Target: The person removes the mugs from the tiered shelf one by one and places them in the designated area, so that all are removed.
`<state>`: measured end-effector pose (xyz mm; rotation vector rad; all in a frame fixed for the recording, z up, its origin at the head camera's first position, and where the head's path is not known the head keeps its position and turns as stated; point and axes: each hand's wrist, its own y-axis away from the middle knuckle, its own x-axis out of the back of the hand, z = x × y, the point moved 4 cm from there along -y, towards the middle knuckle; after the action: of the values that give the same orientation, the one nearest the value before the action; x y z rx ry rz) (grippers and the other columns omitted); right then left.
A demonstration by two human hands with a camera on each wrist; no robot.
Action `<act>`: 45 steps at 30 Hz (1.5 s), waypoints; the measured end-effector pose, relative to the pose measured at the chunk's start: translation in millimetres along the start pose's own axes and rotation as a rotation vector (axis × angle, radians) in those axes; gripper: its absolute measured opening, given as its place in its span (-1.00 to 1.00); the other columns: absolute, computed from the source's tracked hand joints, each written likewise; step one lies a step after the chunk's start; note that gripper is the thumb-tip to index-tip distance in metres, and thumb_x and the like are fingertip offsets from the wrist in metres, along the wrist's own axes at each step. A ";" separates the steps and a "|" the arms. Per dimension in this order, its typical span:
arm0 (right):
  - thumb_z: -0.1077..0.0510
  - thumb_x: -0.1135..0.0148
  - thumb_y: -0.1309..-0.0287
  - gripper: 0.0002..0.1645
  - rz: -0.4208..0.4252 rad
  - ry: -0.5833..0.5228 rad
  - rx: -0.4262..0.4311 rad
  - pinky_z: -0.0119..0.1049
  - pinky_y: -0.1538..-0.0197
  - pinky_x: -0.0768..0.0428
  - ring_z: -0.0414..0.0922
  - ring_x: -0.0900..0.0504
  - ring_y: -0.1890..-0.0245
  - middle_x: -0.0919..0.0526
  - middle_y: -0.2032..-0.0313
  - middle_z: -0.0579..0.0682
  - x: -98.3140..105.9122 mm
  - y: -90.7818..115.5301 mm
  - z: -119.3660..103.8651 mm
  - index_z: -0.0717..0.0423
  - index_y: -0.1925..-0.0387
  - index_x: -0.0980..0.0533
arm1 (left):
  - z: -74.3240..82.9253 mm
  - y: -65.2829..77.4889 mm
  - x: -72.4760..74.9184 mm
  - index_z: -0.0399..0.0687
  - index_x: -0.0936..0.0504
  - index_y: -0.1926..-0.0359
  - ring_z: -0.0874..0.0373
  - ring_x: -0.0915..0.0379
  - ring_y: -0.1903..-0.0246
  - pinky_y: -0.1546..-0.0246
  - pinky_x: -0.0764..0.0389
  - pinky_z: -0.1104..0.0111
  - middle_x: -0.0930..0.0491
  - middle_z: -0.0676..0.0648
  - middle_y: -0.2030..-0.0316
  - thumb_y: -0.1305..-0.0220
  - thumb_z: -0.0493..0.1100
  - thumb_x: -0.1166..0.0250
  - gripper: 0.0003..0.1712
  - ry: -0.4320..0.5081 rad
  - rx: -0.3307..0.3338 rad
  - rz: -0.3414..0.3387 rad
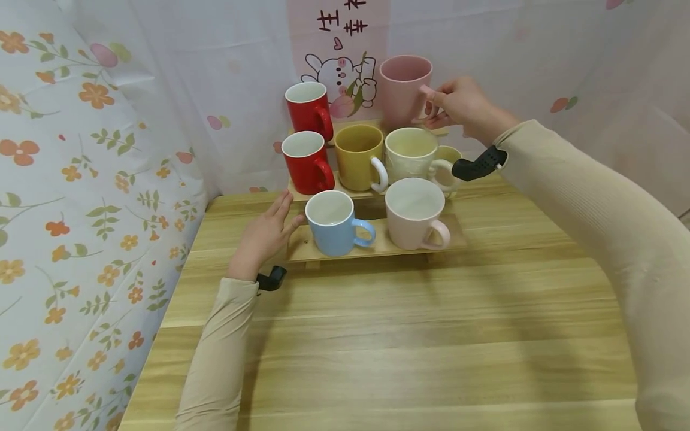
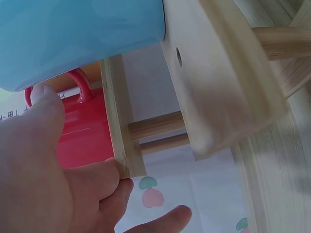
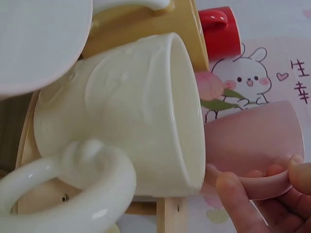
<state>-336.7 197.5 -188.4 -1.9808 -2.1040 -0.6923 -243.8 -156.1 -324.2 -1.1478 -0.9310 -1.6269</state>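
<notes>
At the top right of the wooden rack [image 1: 297, 248], my right hand [image 1: 462, 106] pinches the handle of a tall dusty-pink mug [image 1: 401, 99]. In the right wrist view, thumb and fingers curl round that handle [image 3: 265, 187], and the mug's base is hidden behind a cream mug [image 3: 131, 107]. My left hand [image 1: 264, 236] is at the rack's left side, its fingers extended and touching the end of the middle shelf [image 2: 121, 145]. Nearest to it are a light-blue mug [image 1: 331, 230] on the lowest shelf and a red mug [image 1: 306, 167] on the middle shelf.
Another red mug [image 1: 307, 108] stands on the top shelf. Mustard [image 1: 358, 161] and cream mugs share the middle shelf; a pale-pink mug [image 1: 412, 218] is below. A yellowish mug [image 1: 453, 158] shows partly behind the cream one. Patterned cloth [image 1: 226, 72] hangs close behind the rack.
</notes>
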 end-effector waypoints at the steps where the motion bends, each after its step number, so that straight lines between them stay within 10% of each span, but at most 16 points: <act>1: -0.31 -0.03 -0.22 -0.45 -0.001 0.017 -0.008 0.27 -0.36 -0.12 -0.37 -0.69 0.48 -0.59 0.49 -0.22 2.7 0.7 2.1 0.12 0.28 -0.47 | -0.2 0.1 -0.1 -0.12 0.12 -0.51 -0.20 -0.10 -0.38 -0.31 -0.23 -0.06 0.17 -0.11 -0.51 -0.44 0.27 0.20 -0.17 0.001 0.000 -0.002; 13: -0.28 -0.03 -0.22 -0.43 0.046 0.010 0.030 -0.35 0.49 -0.56 -0.32 -0.70 0.52 -0.56 0.45 -0.15 26.9 7.3 18.5 0.20 0.31 -0.45 | -0.6 0.5 0.9 -0.11 0.13 -0.51 -0.19 -0.10 -0.38 -0.31 -0.23 -0.07 0.19 -0.11 -0.51 -0.42 0.30 0.22 -0.14 0.001 -0.005 -0.009; 45: -0.08 -0.20 -0.14 -0.61 0.205 -0.350 0.045 -0.44 0.43 -0.67 -0.19 -0.67 0.61 -0.51 0.55 -0.03 88.5 23.0 76.7 0.19 0.48 -0.53 | -0.7 1.1 0.2 -0.11 0.15 -0.51 -0.19 -0.08 -0.38 -0.30 -0.24 -0.09 0.24 -0.07 -0.52 -0.40 0.37 0.27 -0.09 -0.004 -0.015 -0.027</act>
<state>-308.9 311.0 -212.9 -2.3910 -2.0219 -0.2752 -242.9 -157.2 -324.1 -1.1541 -0.9420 -1.6561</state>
